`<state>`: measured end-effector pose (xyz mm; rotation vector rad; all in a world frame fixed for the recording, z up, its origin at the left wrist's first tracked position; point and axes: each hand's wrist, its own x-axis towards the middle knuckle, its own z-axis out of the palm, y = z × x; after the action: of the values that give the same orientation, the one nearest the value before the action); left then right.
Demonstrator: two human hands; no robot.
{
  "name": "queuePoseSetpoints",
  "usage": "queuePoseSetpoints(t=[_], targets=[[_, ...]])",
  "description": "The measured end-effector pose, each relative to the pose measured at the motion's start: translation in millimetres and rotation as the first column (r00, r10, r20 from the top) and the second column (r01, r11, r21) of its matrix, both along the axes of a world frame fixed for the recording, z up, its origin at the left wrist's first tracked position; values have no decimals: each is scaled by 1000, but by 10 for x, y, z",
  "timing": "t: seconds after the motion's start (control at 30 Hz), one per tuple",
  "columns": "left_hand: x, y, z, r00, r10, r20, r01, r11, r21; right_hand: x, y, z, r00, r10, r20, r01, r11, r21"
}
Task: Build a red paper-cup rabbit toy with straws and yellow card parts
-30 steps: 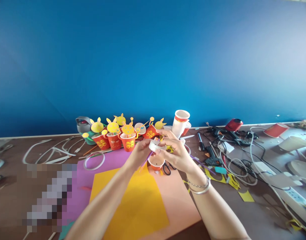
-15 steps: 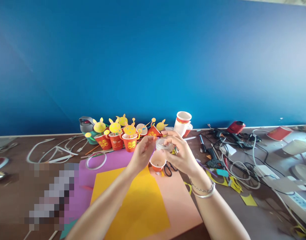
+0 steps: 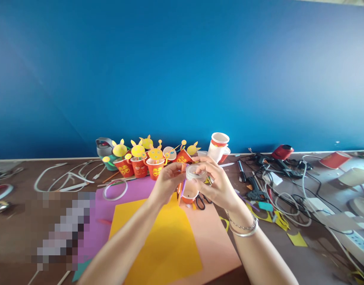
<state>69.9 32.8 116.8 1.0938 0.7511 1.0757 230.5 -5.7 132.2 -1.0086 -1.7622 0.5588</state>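
Between the thumb and fingers of my left hand (image 3: 166, 180) are narrow orange and purple strips (image 3: 181, 189), hanging downward. My right hand (image 3: 214, 178) curls around a clear ring (image 3: 195, 172) that looks like a roll of clear tape. Both hands are close together, with the ring right beside the strips. Under them stands a small red paper cup (image 3: 190, 194), partly covered by the hands. Black-handled scissors (image 3: 200, 202) lie next to that cup, their blades hidden.
Yellow paper (image 3: 158, 237), peach paper (image 3: 214, 245) and purple paper (image 3: 92, 221) overlap in front of me. Several red cups (image 3: 140, 168) with yellow animal heads line the wall, near stacked white cups (image 3: 219, 146). Glue guns (image 3: 255, 190) and tangled cables (image 3: 297, 213) spread on the right.
The orange and purple strips now hang lower and show more clearly below my left hand. The ring in my right hand has shifted slightly; the view moved a little.
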Motion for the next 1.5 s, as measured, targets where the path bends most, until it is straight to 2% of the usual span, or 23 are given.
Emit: queuePoseSetpoints(t=[0.2,0.4,0.57,0.7,0.8,1.03,1.27,1.37,1.5], targets=[[-19,8,-49,1000,16,-9,-16,999,-28,8,-5,5,1000,13,-14,-13,1000,-16],[-20,-5,-43,999,-34,3,34,999,-39,17,3,1,1000,3,-16,-4,999,-33],[-15,-21,-9,999,5,31,-5,1000,-13,15,-2,10,999,30,-10,-31,999,-28],[-45,-2,-6,1000,-21,17,21,1000,-12,25,-8,25,1000,26,-12,-26,1000,-14],[-57,15,-13,999,33,-1,-33,999,-9,35,-13,32,1000,26,7,-26,1000,4],[-36,20,-30,992,118,-47,-112,987,112,46,-17,24,997,38,70,-39,999,8],[-74,6,-53,986,113,-121,-96,986,138,64,-24,71,998,59,18,-57,996,-67],[-98,10,-23,985,120,-128,-103,986,130,84,-25,83,999,33,31,-31,997,-76],[-146,23,73,989,135,-62,-127,986,111,150,-2,93,999,-39,16,41,996,-75]])
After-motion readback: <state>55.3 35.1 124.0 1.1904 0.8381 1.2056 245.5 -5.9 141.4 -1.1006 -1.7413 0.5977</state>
